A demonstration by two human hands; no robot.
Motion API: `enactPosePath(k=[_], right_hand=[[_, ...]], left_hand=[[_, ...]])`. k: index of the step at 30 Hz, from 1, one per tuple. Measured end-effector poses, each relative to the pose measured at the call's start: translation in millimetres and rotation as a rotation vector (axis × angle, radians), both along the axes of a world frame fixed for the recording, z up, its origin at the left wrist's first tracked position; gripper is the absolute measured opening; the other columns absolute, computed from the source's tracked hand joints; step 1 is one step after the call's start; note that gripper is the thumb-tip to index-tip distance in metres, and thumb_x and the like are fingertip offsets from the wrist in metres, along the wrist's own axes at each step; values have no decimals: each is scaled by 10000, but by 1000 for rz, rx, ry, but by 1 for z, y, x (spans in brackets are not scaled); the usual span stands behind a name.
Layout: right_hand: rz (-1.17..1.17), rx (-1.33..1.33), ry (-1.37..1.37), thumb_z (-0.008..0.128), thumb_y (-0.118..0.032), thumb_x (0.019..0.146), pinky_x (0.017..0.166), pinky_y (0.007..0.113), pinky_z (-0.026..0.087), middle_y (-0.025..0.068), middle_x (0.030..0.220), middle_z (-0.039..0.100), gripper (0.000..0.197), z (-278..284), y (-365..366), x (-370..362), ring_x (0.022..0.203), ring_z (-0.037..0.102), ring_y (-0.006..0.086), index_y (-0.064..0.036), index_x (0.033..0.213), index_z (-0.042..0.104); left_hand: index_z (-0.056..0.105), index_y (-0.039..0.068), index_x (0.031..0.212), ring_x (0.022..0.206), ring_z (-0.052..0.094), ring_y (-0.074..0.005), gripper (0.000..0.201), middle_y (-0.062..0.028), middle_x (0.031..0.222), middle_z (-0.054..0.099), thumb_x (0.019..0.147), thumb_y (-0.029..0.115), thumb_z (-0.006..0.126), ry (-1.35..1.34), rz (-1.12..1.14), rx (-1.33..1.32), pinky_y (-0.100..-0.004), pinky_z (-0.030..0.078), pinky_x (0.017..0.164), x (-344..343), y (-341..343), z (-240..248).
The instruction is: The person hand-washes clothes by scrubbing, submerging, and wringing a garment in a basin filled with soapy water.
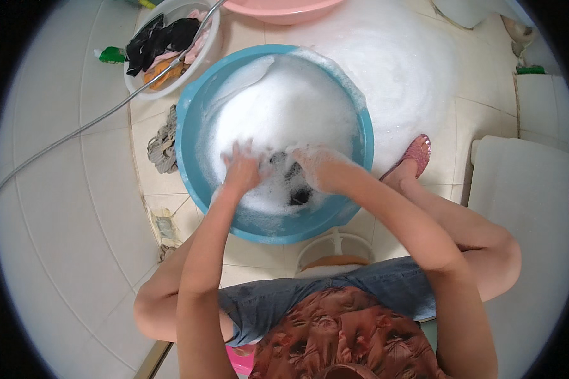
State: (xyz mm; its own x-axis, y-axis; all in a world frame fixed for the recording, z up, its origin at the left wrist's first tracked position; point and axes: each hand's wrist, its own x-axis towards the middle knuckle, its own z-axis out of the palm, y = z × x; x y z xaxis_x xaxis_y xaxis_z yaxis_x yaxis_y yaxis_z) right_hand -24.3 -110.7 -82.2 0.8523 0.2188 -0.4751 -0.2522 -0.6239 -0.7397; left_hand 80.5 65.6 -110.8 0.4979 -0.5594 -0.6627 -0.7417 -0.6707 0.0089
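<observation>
A round blue basin (189, 183) in front of me is heaped with white suds (278, 101). Both my hands are in the foam near its closer side. My left hand (243, 165) has its fingers spread over the suds, with the tips partly covered by foam. Just right of it, my right hand (322, 168) is coated in lather and its fingers are mostly hidden. Between the hands a dark wet cloth (299, 194) shows through the foam; the right hand is right beside it. Whether that hand grips the cloth is hidden.
A white tub (214, 47) of dark, pink and orange clothes stands at the far left, crossed by a shower hose (101, 118). A pink basin (284, 7) is beyond. Foam (411, 69) covers the floor at right. A grey rag (163, 145) lies left; a small white bucket (335, 243) is nearer me.
</observation>
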Motion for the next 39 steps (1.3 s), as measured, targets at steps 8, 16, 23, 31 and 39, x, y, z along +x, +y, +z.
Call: enactPosePath(k=[8,16,23,31,39], right_hand=[[583,-329,337,440,-11,755,815,346,431,169,1107,544,536,-14,67,4,925,560,287,-67,1283,363],[94,-81,-198,446,-149,824,995,371,280,163,1333,343,530,-23,93,4,1174,397,272,-74,1328,303],[-395,468,5,380,-108,854,1022,366,243,157,1338,327,474,-84,105,53,1222,316,307,-59,1318,300],[-344,-182,-47,410,-149,860,1049,375,209,136,1379,244,513,-105,18,64,1260,248,289,-120,1342,238],[-435,-250,-86,436,-153,841,1001,363,267,163,1293,342,450,-63,-60,48,1197,328,297,-73,1270,328]], left_hand=[[648,12,774,820,597,-300,210,-200,860,619,735,191,544,512,-470,80,-342,463,741,-51,29,-18],[560,1,1035,947,530,-253,295,-141,1038,572,807,185,522,451,660,-873,-369,415,825,-1,59,-31],[467,-27,1165,1079,462,-249,344,-162,1173,486,867,142,432,-217,1701,-1344,-353,344,942,40,-10,-57],[463,-8,1132,1022,494,-242,320,-114,1137,497,868,166,414,669,1871,-1505,-346,400,900,66,-105,-103],[524,18,1068,947,535,-249,294,-112,1058,550,847,188,434,866,1266,-1942,-373,425,857,35,-181,-16]])
